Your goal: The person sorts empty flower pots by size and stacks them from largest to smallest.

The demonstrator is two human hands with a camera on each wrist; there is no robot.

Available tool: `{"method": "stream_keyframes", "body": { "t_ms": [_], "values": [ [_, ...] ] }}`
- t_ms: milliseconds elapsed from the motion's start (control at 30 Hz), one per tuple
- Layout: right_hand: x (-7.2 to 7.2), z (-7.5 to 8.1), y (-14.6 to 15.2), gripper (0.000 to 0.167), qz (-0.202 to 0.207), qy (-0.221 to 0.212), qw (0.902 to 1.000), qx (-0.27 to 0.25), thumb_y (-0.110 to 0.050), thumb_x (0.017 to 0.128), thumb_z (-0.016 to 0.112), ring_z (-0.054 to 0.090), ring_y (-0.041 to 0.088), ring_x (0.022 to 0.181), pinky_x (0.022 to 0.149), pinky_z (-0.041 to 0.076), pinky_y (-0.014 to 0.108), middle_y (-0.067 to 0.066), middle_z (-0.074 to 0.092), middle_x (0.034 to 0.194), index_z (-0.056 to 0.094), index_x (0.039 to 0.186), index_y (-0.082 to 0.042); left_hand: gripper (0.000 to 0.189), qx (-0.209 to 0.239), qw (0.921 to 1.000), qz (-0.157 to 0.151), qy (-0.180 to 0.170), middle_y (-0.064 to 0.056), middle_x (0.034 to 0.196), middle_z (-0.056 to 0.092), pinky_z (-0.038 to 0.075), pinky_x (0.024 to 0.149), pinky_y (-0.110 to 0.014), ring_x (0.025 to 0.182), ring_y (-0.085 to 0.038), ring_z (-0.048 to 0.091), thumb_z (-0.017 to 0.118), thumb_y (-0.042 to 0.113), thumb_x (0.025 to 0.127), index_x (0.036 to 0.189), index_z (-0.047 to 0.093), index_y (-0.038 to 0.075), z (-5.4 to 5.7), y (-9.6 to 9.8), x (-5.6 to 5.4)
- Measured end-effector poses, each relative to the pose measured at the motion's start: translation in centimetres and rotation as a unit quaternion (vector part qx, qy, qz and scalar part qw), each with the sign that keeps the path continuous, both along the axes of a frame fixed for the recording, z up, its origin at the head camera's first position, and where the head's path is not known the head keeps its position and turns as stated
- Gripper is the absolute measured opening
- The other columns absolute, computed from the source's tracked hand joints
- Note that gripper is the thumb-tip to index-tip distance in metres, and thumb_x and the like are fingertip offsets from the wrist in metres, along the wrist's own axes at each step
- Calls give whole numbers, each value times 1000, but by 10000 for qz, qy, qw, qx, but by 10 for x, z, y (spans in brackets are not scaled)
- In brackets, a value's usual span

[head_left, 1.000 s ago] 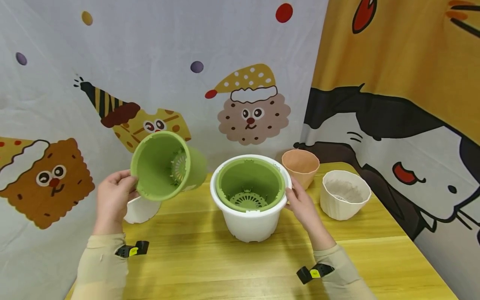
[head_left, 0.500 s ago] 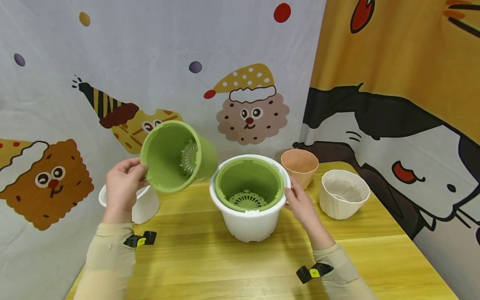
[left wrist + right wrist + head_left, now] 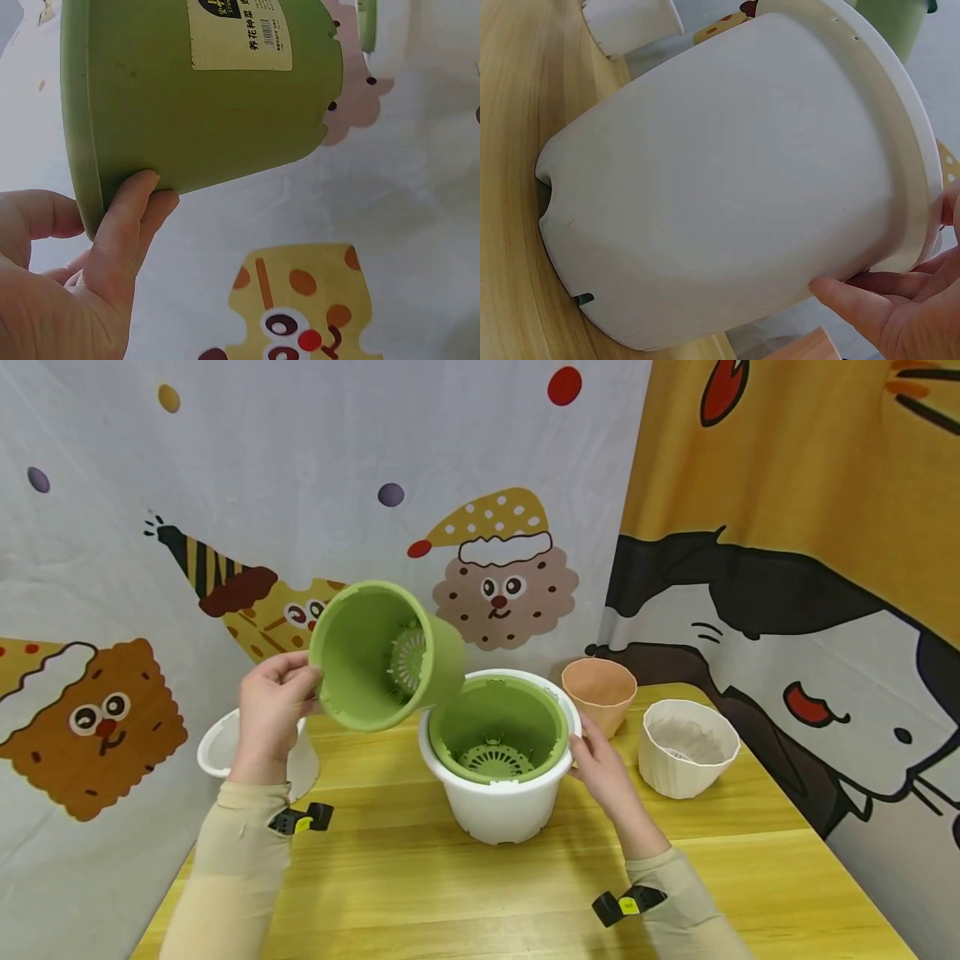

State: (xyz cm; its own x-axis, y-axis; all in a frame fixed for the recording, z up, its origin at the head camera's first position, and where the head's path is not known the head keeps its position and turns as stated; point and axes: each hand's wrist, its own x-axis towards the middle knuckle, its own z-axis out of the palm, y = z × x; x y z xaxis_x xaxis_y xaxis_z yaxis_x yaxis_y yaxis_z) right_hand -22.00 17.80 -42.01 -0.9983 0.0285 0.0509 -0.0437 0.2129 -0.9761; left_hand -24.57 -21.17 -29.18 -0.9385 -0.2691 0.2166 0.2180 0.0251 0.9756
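Observation:
My left hand (image 3: 273, 706) pinches the rim of a green flower pot (image 3: 360, 656), thumb on one side and fingers on the other. The pot is tilted in the air, mouth toward me, its base overlapping the back of the white pot. A paper label (image 3: 240, 34) shows on its side in the left wrist view. On the table, a large white flower pot (image 3: 502, 814) stands upright with another green pot (image 3: 498, 718) nested inside. My right hand (image 3: 606, 770) grips the white pot's right rim, fingers under the lip in the right wrist view (image 3: 900, 307).
A smaller white pot (image 3: 303, 768) stands at the left, partly behind my left arm. A terracotta-coloured pot (image 3: 600, 685) and a cream ribbed pot (image 3: 678, 764) stand at the right on the wooden table (image 3: 465, 902). Printed cloth (image 3: 337, 443) hangs behind.
My left hand has carried the tilted green pot up and to the right, toward the white pot. More of the small white pot at left shows. My right hand stays on the white rim.

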Motion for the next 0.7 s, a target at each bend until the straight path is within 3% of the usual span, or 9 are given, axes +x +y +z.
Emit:
{"method": "stream_keyframes", "body": {
  "t_ms": [200, 700],
  "values": [
    [1, 1, 0, 55, -21, -40, 10000, 20, -19, 106, 41, 51, 40, 125, 90, 57, 42, 25, 38, 151, 25, 157, -8, 23, -307, 9994, -94, 133, 1, 78, 71, 60, 59, -23, 65, -9, 67, 64, 3, 91, 111, 66, -7, 6, 13, -4],
    [1, 2, 1, 55, 43, 11, 10000, -57, -19, 106, 41, 49, 39, 128, 90, 56, 42, 24, 34, 153, 25, 157, -8, 29, -1030, 9933, -527, 87, -3, 88, 73, 61, 65, -25, 72, -10, 68, 62, 5, 92, 118, 66, -8, 16, 40, -10]
  ]
}}
